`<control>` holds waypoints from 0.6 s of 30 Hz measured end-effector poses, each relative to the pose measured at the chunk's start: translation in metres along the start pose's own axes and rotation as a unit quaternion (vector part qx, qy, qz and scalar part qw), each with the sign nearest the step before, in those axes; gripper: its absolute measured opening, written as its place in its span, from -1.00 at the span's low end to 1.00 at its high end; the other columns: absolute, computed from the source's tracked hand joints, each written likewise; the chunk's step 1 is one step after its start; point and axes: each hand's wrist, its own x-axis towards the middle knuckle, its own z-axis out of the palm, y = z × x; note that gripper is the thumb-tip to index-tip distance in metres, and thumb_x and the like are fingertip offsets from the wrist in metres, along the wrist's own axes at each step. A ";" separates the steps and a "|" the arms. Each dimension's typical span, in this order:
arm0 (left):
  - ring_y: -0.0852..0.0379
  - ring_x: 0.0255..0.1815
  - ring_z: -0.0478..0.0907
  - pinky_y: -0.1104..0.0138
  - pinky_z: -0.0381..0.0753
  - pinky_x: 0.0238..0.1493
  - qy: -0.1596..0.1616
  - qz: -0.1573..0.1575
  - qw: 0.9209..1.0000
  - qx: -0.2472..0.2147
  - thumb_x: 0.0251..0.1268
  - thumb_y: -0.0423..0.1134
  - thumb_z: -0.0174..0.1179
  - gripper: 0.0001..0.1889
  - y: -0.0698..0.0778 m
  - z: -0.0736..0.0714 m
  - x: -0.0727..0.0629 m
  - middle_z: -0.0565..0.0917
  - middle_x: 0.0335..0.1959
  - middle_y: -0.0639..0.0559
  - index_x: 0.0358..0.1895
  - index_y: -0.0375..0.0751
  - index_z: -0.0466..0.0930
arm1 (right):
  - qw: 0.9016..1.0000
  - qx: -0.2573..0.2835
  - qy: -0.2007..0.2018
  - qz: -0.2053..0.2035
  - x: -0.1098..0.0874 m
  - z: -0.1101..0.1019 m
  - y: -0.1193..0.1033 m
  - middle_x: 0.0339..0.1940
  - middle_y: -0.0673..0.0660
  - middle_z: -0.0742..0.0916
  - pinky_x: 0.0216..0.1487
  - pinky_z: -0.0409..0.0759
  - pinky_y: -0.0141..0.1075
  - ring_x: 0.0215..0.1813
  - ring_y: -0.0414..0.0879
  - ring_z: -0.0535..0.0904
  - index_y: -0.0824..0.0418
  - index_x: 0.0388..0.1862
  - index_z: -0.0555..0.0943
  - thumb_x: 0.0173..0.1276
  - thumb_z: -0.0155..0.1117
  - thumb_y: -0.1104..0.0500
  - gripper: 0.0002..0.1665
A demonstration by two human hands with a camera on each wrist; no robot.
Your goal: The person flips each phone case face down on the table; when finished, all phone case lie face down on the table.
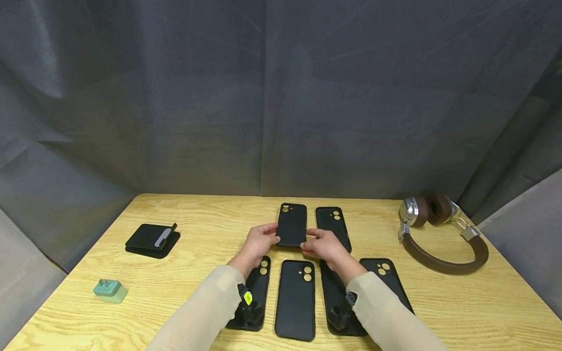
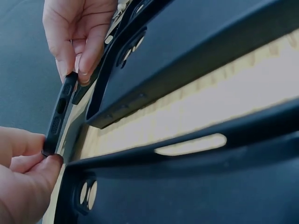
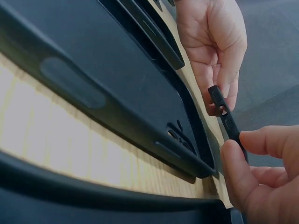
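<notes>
Both hands pinch a black phone case (image 1: 291, 225) by its lower corners, toward the back middle of the table. My left hand (image 1: 259, 241) grips its left corner and my right hand (image 1: 322, 245) its right corner, thumb against fingers. In the left wrist view the case's bottom edge (image 2: 60, 114) with its port cutouts faces the camera, between the two hands. The right wrist view shows that same edge from the other side. Another black phone case (image 1: 332, 224) lies just right of the held one, partly behind my right hand.
In front lies a row of several black phone cases (image 1: 295, 302), some partly under my forearms. At the left are a black folding stand (image 1: 151, 237) and a green plug adapter (image 1: 110, 291). Brown headphones (image 1: 443, 265) lie at the right. A grey curtain (image 1: 263, 97) closes off the back.
</notes>
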 end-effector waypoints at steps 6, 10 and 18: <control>-0.18 0.28 0.32 0.10 0.36 0.23 0.003 -0.008 1.000 0.025 0.23 -0.53 0.04 -0.55 -0.001 0.000 -0.001 0.41 0.23 -0.31 0.23 -0.43 0.37 | 0.999 -0.004 -0.006 0.036 0.003 0.002 0.001 -0.14 0.31 0.63 -0.28 0.64 -0.35 -0.39 -0.18 0.62 0.45 0.36 0.18 0.30 0.10 0.37 -0.34; -0.17 0.29 0.31 0.09 0.36 0.23 0.004 -0.014 0.999 0.035 0.23 -0.52 0.04 -0.55 -0.001 0.000 -0.002 0.41 0.24 -0.30 0.22 -0.41 0.38 | 0.999 0.003 -0.007 0.050 0.005 0.004 0.002 -0.16 0.30 0.62 -0.32 0.64 -0.37 -0.45 -0.20 0.60 0.45 0.37 0.16 0.29 0.10 0.39 -0.32; -0.18 0.29 0.30 0.07 0.36 0.22 0.001 -0.019 0.998 0.064 0.24 -0.50 0.04 -0.54 0.000 -0.001 -0.003 0.39 0.24 -0.31 0.24 -0.39 0.36 | 0.998 -0.014 0.004 0.055 0.007 0.006 0.002 -0.19 0.30 0.64 -0.40 0.63 -0.40 -0.53 -0.24 0.60 0.42 0.36 0.20 0.26 0.11 0.41 -0.33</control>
